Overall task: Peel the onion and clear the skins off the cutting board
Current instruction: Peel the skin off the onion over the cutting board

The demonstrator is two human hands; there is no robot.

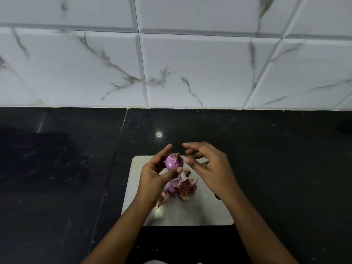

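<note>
The left hand [156,171] is gripping a small purple onion [174,161] between thumb and fingers, holding it up above the far end of the cutting board [190,212]; the onion is showing smooth, glossy flesh with a dry tip pointing up. The right hand [210,168] is hovering just beside the onion with its fingers loosely spread and curled, holding nothing, its thumb tip close to the onion's right side. Below the hands, a heap of reddish-purple onion skins [181,188] is lying on the pale board. The board is sitting on a black stone countertop [57,178], which is meeting a white marbled tile wall [190,63] behind.
</note>
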